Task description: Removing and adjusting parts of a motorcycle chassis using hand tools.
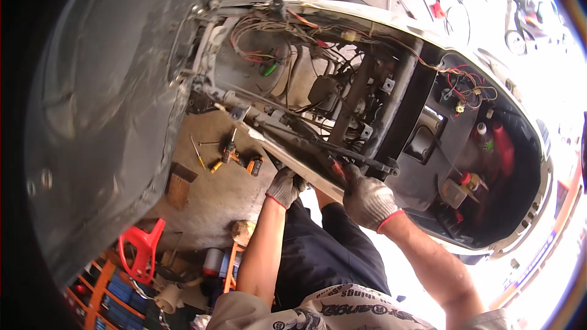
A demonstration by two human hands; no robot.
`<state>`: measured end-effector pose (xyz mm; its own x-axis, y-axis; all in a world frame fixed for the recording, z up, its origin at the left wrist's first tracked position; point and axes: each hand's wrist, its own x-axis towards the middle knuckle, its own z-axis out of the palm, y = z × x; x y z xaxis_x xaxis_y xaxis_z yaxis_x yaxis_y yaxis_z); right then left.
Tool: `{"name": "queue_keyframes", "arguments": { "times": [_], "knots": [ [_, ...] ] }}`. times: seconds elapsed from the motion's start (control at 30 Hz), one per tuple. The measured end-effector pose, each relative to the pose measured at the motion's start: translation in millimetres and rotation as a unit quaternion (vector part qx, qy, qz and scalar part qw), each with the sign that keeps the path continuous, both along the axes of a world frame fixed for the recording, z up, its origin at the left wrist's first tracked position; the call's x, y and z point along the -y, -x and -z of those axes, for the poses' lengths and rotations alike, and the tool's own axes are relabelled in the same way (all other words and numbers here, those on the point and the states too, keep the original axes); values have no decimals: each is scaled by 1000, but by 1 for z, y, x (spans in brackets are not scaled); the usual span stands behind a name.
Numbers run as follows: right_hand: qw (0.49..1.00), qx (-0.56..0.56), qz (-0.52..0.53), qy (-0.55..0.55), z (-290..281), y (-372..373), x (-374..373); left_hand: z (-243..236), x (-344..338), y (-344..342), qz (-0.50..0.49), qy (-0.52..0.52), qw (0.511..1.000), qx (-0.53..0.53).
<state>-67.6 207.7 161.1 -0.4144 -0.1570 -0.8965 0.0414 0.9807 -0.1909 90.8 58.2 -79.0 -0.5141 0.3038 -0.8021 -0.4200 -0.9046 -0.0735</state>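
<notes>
Right hand point(367, 200) grips a scooter frame point(342, 159) above the concrete floor point(214, 189).

Tangled wiring point(287, 43) and black frame bars point(367, 95) across the open scooter body point(526, 122) (only narrow gaps between).

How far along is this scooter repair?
Done: the scooter body is stripped open, its wiring hanging bare. In hand: both gloved hands, left hand and right hand, grip the lower frame rail. Left: screwdrivers lie on the floor and nothing is closed up.
</notes>
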Motion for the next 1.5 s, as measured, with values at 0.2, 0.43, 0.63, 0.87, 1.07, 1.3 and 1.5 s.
{"name": "queue_keyframes", "arguments": {
  "times": [0.2,0.43,0.63,0.87,1.07,1.3,1.5],
  "knots": [
    [998,33,53,-19,12,6,-14,-6,-11,18,24,18,990,140],
    [995,80,52,-15,11,12,-4,30,15,-23,25,-64,988,138],
    [996,59,47,-47,15,8,-5,16,4,1,78,-22,985,155],
    [994,76,53,-51,12,15,1,34,15,-17,91,-6,989,115],
    [992,89,48,-70,14,12,0,45,20,-22,114,-15,988,98],
    [993,92,33,-60,11,16,2,45,19,-27,136,5,989,52],
    [994,81,49,-59,7,17,3,35,12,-17,111,-11,992,66]
  ]
}}
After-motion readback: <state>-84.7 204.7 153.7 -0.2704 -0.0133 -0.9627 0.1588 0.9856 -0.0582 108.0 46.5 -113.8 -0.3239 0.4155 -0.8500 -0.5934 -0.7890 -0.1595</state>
